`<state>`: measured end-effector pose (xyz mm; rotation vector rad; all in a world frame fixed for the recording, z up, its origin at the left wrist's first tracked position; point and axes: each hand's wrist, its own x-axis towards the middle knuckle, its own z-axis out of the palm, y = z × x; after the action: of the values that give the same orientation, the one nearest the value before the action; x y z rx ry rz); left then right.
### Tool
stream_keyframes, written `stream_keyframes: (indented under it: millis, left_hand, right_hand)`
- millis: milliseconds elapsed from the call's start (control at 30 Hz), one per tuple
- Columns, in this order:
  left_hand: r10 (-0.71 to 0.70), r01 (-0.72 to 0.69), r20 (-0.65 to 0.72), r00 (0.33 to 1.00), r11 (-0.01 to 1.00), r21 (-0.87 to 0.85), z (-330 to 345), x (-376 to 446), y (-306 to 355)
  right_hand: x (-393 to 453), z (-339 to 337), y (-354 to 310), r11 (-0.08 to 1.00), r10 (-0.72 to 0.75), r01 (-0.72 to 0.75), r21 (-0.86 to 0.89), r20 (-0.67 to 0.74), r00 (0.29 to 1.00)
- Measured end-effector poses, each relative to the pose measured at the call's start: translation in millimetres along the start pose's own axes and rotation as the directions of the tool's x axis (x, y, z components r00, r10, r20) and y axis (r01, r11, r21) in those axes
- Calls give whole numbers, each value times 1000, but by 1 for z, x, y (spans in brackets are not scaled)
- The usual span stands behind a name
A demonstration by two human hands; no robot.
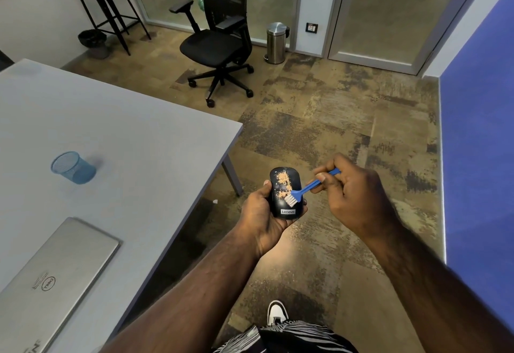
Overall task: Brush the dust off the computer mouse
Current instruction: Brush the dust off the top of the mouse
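Observation:
A black computer mouse (281, 185) rests in my left hand (261, 213), held over the floor beside the table corner. Tan dust lies across its top half. My right hand (353, 194) pinches the handle of a small blue brush (308, 187). The brush's white bristles touch the mouse near its middle, just below the dust patch.
A grey table (125, 135) fills the left, with a closed silver laptop (55, 280) and a blue mesh cup (73, 167) on it. A black office chair (219, 43), a steel bin (276, 42) and a stool (105, 4) stand farther back. A blue wall (478, 144) runs along the right.

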<state>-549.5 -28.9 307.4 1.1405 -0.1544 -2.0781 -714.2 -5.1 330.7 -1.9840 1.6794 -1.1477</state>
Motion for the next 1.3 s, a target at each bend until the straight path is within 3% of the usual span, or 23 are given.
stream_keyframes:
  millis: [333,500,667,1000,1300]
  left_hand:
    - [-31,31,6,1000,1000,7,3,-2,0]
    - [-40,40,4,999,999,-20,4,-2,2]
    - [-30,30,-8,1000,999,-30,2,0,5]
    - [-56,56,22,998,998,7,6,-2,3]
    - [-46,46,-2,999,999,11,4,-1,6]
  right_hand:
    - [21,7,18,989,104,-119,-90,-159,982]
    - [23,-1,18,990,87,-109,-92,-220,972]
    - [15,-8,11,996,38,-27,85,-132,990]
    - [29,7,31,987,144,-154,-45,-178,973]
    - [26,-1,26,995,32,-20,93,-131,991]
